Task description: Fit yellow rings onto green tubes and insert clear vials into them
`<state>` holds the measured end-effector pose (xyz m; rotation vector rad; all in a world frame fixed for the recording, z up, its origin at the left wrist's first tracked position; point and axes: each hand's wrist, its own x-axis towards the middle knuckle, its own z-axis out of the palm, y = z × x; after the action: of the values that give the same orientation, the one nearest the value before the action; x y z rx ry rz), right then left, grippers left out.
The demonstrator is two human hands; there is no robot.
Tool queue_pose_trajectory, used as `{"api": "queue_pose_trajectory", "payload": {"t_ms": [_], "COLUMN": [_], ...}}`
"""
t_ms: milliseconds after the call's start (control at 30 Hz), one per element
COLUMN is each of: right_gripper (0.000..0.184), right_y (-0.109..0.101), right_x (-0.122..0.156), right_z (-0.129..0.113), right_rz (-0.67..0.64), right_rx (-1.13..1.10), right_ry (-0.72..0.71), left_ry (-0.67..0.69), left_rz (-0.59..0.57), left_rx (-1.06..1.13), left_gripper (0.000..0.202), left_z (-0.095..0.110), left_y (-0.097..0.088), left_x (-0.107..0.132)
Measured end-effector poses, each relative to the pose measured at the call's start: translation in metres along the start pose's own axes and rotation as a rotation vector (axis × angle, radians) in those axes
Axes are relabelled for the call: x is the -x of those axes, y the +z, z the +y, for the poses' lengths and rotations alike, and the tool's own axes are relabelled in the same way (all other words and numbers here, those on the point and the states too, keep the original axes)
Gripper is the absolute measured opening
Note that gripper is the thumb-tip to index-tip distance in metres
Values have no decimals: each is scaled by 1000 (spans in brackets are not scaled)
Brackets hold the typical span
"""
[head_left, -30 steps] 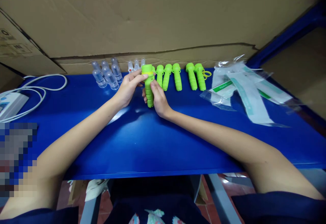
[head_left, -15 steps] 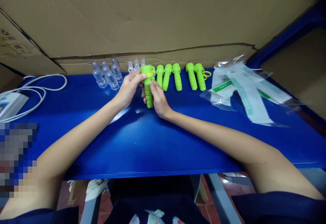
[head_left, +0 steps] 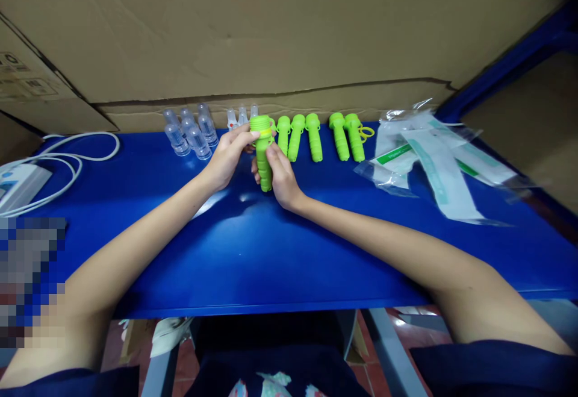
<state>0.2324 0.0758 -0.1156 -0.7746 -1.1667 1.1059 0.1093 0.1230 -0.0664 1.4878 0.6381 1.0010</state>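
While the left hand (head_left: 230,155) pinches a lime-green ribbed tube (head_left: 264,168) by its yellow band in the head view, the right hand (head_left: 283,180) grasps its body from the other side. The tube is over the middle of the blue bench (head_left: 271,264), between similar green tubes (head_left: 313,139) at right and clear capped vials (head_left: 197,143) at left.

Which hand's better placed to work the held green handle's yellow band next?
Likely the left hand: its fingers are at the yellow band, while the right hand grips the green handle lower down.
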Motion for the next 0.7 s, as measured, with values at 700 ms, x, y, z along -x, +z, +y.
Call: {"api": "queue_pose_trajectory", "payload": {"t_ms": [700], "right_gripper": [54], "right_y": [4], "right_x": [0], "right_z": [-6], "right_rz": [-6], "right_rx": [61], "right_ry": [-55], "left_ry": [119], "left_rz": [114], "left_rx": [-87], "left_gripper": [56], "left_z": [0], "left_y": [-6], "left_x": [-4]}}
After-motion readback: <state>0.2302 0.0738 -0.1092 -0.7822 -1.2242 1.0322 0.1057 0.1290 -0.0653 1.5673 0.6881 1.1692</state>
